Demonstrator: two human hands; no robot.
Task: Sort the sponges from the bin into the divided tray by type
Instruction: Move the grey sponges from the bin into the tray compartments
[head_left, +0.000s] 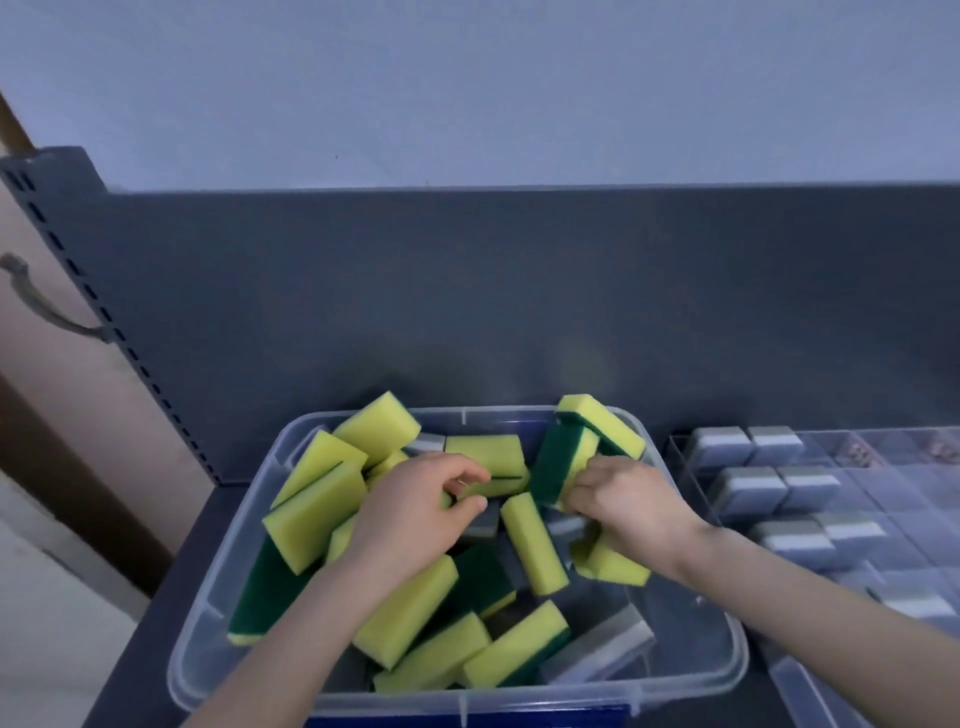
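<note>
Both hands in clear bin (519, 413). Right hand (628, 499): your fingers curl round a yellow-green sponge (558, 457). Left hand (415, 512): fingers half-curled, grip unclear. Lift cleanly; place apart from grey sponges (753, 488) in divided tray (914, 467).

A dark grey surface (208, 535) is backed by an upright panel (467, 312) of the same grey. A clear plastic bin (730, 649) is set on it, and a clear divided tray (914, 483) is placed just beside the bin, to its right.
</note>
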